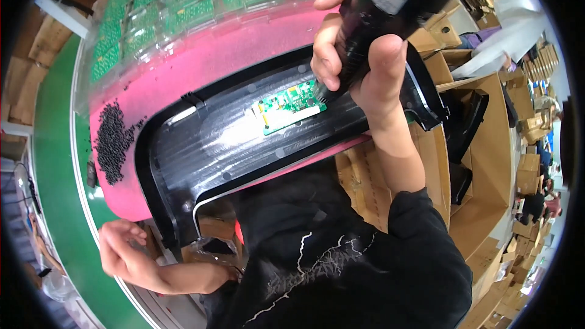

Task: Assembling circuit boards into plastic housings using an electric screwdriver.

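My right hand is wrapped round a black electric screwdriver with a pale label. Its lower end points down at the right end of a small green circuit board; whether the bit touches a screw cannot be made out. The board lies inside a long, glossy black plastic housing with raised, curved ends. At the lower left, beyond the housing's near corner, is my left hand, its fingers curled in; anything inside them is hidden. A pile of small black screws lies left of the housing.
A pink mat covers part of the green table. Clear plastic trays of green circuit boards stand at the far side. Open cardboard boxes are on the right, one with black housings. Other people are in the background.
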Demonstrator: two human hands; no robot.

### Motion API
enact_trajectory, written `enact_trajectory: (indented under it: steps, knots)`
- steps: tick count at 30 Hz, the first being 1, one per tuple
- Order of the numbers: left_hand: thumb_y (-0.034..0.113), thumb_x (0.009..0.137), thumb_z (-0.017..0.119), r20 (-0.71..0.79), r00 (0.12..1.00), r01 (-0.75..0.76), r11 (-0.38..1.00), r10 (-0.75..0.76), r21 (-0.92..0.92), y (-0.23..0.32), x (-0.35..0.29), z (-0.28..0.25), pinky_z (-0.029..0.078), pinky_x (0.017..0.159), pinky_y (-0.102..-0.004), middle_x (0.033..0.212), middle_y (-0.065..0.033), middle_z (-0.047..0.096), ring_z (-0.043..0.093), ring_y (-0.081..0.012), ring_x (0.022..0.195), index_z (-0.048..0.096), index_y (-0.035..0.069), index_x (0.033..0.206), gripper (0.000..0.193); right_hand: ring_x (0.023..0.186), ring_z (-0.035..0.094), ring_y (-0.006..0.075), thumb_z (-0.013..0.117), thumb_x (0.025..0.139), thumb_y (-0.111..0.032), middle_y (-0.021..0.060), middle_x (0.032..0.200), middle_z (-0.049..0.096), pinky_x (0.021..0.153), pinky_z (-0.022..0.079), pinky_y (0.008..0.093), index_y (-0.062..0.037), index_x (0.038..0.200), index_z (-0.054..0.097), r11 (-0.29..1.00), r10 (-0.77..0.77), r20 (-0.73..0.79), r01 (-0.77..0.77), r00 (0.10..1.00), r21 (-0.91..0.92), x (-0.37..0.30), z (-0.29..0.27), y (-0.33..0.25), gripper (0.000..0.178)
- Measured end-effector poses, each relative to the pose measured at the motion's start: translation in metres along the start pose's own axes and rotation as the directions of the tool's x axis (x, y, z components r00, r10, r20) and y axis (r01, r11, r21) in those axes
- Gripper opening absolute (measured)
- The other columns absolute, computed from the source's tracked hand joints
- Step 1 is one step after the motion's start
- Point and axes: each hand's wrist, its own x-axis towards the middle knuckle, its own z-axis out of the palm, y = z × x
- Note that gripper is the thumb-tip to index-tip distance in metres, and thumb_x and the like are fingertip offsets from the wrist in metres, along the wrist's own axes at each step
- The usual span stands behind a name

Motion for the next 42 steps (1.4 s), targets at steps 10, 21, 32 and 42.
enact_trajectory:
  steps: [10,21,32,42]
  knots:
    - [0.060,0.090,0.053,0.200,0.886,0.434,0.900,-0.418,-0.037,-0.072,-0.088,-0.004,0.047,0.080,-0.0301,0.106,-0.0171,0.062,0.059,-0.0222,0.091,0.055,-0.011,0.114,0.075,0.073,0.061,0.0184,0.062,0.093,-0.025,0.0088,0.083,0.059,0.068,0.053,0.0340,-0.0024,0.097,0.054,0.776,0.428,-0.481,-0.038,0.765,0.630,0.015,-0.041,0.001,0.024]
    - [0.044,0.083,0.054,0.543,0.821,0.567,0.375,-0.177,-0.734,-0.115,-0.076,-0.013,0.046,0.049,-0.0303,0.097,-0.0192,0.062,0.059,-0.0254,0.069,0.057,-0.004,0.115,0.058,0.098,0.055,0.0148,0.064,0.086,-0.008,0.0104,0.116,0.049,0.086,0.050,0.0362,0.0011,0.123,0.046,0.986,-0.154,-0.614,0.081,0.774,-0.145,-0.025,-0.083,-0.050,0.042]
    - [0.036,0.081,0.063,-0.455,0.759,-0.369,0.269,-0.466,-0.890,-0.103,0.023,-0.068,0.048,0.052,-0.0192,0.127,-0.0180,0.060,0.062,-0.0132,0.072,0.067,0.017,0.102,0.029,0.117,0.048,0.0375,0.071,0.077,-0.030,0.0243,0.125,0.047,0.099,0.043,0.0436,0.0024,0.124,0.043,-0.149,-0.420,-0.703,-0.808,0.574,-0.571,-0.230,-0.411,0.000,0.064]
    - [0.048,0.081,0.063,-0.476,0.766,-0.314,0.393,-0.433,-0.864,-0.173,0.040,-0.149,0.044,0.038,-0.0236,0.117,-0.0092,0.065,0.055,-0.0160,0.054,0.062,0.018,0.103,0.037,0.114,0.058,0.0373,0.053,0.085,-0.063,0.0215,0.138,0.046,0.085,0.052,0.0531,-0.0103,0.152,0.020,-0.292,0.672,-0.699,-0.955,-0.245,0.055,-0.407,-0.372,0.075,0.091]
